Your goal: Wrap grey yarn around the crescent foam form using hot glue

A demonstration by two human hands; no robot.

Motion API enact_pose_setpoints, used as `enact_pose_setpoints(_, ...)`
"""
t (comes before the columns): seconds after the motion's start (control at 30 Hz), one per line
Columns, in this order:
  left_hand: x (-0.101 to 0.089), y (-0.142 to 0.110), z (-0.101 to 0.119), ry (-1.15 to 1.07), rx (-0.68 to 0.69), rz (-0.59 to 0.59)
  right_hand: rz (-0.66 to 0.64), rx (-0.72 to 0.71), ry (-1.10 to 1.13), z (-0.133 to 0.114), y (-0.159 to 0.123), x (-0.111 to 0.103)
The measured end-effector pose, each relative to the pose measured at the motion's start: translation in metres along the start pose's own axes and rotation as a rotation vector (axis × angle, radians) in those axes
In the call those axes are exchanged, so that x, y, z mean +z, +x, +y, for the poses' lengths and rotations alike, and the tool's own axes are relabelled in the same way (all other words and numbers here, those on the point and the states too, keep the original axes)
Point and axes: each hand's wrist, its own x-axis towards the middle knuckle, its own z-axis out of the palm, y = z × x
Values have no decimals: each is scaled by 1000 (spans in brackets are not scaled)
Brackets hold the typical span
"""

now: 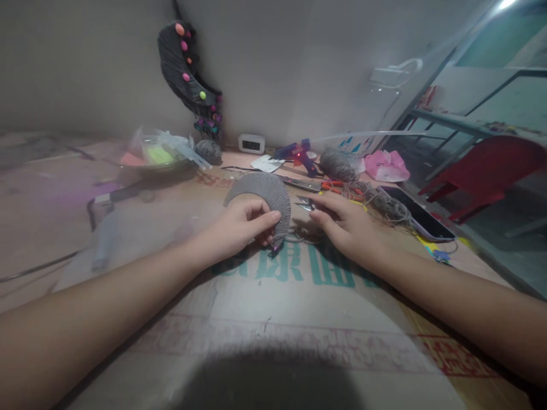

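My left hand [243, 226] is closed on the lower end of a grey yarn-wrapped crescent [267, 193], holding it upright on the cardboard sheet [299, 307]. A strand of grey yarn trails from the crescent's tip toward the right. My right hand [346, 222] lies on the cardboard just right of the crescent, its fingers stretched toward a small pair of thread snips [306, 204], fingertips touching or almost touching them.
Orange-handled scissors [316, 184], a blue glue gun [299, 154], two grey yarn balls [339, 164], loose yarn, a phone [416, 213], a pink bag, a clear bowl of supplies [151, 156], a small clock [251, 143] and a dark decorated crescent [186, 74] on the wall.
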Motion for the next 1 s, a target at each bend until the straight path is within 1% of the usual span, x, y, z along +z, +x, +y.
enact_pose_setpoints(0.1, -1, 1, -1, -5, 4, -6, -36, 40, 14, 4, 1, 3)
enact_pose_setpoints(0.17, -1, 1, -2, -14, 11, -12, -19, 72, 42, 2, 2, 2)
enact_pose_setpoints(0.27, 0, 1, -2, -11, 2, -11, 5, 218, 134, -7, 5, -2)
enact_pose_setpoints(0.3, 0, 1, -3, 4, 4, -15, -14, 282, 183, -11, 6, -4)
enact_pose_setpoints(0.37, 1, 1, -3, 42, 18, -31, -94, 389, 311, -20, 9, -5)
enact_pose_setpoints(0.43, 2, 2, -3, 50, 22, -51, -169, 433, 450, -27, 11, -4)
enact_pose_setpoints(0.5, 3, 1, 0, 28, 11, -62, -217, 437, 526, -32, 13, 0)
enact_pose_setpoints(0.57, 3, 1, 2, 23, 13, -69, -244, 426, 542, -35, 13, 3)
enact_pose_setpoints(0.67, 3, 0, 1, 65, 53, -63, -250, 423, 566, -36, 11, 6)
enact_pose_setpoints(0.73, 3, 0, -3, 97, 78, -33, -239, 413, 548, -36, 10, 6)
enact_pose_setpoints(0.87, 3, 0, -8, 139, 20, -20, -230, 369, 452, -37, 8, 6)
enact_pose_setpoints(1.0, 3, 1, 0, 49, -34, -70, -211, 362, 474, -38, 9, 7)
